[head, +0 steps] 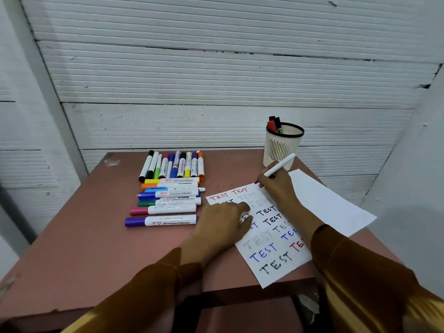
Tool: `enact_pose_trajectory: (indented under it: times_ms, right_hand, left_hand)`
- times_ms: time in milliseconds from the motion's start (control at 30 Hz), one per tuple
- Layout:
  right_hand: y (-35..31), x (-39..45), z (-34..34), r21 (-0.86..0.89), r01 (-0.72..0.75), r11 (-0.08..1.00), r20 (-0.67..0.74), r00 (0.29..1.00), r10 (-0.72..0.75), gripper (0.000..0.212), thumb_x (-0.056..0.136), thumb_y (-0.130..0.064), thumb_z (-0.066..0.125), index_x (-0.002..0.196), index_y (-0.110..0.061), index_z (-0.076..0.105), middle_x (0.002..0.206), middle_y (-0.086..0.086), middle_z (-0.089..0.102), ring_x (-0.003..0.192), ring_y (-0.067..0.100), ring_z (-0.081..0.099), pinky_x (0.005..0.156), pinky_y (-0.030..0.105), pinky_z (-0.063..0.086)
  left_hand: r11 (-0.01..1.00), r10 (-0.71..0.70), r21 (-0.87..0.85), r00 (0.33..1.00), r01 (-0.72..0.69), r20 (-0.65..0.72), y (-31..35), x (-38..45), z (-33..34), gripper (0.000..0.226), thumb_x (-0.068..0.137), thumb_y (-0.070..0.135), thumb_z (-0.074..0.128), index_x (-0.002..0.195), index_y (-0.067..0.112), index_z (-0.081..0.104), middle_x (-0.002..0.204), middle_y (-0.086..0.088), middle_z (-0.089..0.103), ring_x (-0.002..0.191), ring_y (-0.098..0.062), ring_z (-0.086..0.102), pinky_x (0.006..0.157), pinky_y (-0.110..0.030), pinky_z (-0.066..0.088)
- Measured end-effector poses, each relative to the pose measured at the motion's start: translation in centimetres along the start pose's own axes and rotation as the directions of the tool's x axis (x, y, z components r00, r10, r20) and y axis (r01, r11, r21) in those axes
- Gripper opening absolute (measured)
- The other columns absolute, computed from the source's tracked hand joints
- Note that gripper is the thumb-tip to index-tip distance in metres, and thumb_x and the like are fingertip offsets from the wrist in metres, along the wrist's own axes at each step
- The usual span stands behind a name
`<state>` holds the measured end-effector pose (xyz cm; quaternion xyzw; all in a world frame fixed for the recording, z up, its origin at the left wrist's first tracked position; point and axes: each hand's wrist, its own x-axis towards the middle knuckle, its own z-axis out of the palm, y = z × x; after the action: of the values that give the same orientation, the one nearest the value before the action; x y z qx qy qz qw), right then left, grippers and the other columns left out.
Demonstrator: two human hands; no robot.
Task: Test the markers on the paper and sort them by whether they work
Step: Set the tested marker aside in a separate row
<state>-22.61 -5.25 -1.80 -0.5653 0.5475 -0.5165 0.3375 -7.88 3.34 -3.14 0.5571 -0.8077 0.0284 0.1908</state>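
Hands first: my right hand (276, 186) grips a marker (280, 165), tip at the paper's (324, 205) twelve o'clock edge; my left hand (223, 219) lies flat, pinning it. If that hand lifts, the sheet could skid and smear the test.

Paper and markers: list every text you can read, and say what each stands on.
"TEST": handwritten many times on the paper in red, black, blue and faint grey.
"Whiteboard Marker": on the purple marker and others lying beside it.
Brand names and smaller print on the markers: too blurred to read.
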Motion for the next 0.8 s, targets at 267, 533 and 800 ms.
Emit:
enact_pose_trajectory:
  times_ms: [267,533,800]
  right_hand:
    - [0.1,0.0,0.1,-0.146,0.072,0.987,0.053,0.997,-0.064,0.028,0.080,0.000,0.061,0.067,-0.020,0.046,0.075,0.011,0.062,0.077,0.026,0.061,0.073,0.034,0.048]
    - [0.4,0.1,0.2,-0.249,0.113,0.962,0.116,0.989,-0.087,0.025,0.082,-0.004,0.063,0.072,-0.018,0.046,0.085,0.016,0.063,0.080,0.022,0.059,0.061,0.016,0.041]
    - [1.1,0.8,0.3,-0.275,0.031,0.961,0.002,1.000,-0.031,0.017,0.082,-0.006,0.061,0.093,0.006,0.057,0.092,0.023,0.065,0.084,0.029,0.061,0.069,0.028,0.043]
  left_hand:
    - [1.000,-0.011,0.007,1.000,0.011,0.008,0.1,0.0,-0.1,0.037,0.094,0.048,0.037,0.125,0.033,0.051,0.113,0.002,0.065,0.101,-0.017,0.060,0.069,-0.027,0.039]
    - [1.000,-0.004,0.002,1.000,0.004,0.011,0.0,-0.1,0.1,0.037,0.094,0.047,0.036,0.124,0.033,0.052,0.116,0.003,0.064,0.104,-0.017,0.059,0.073,-0.027,0.042]
    - [1.000,0.004,0.007,1.000,-0.004,0.011,-0.1,-0.1,0.1,0.037,0.094,0.046,0.036,0.125,0.032,0.052,0.115,0.001,0.064,0.104,-0.019,0.058,0.071,-0.028,0.041]
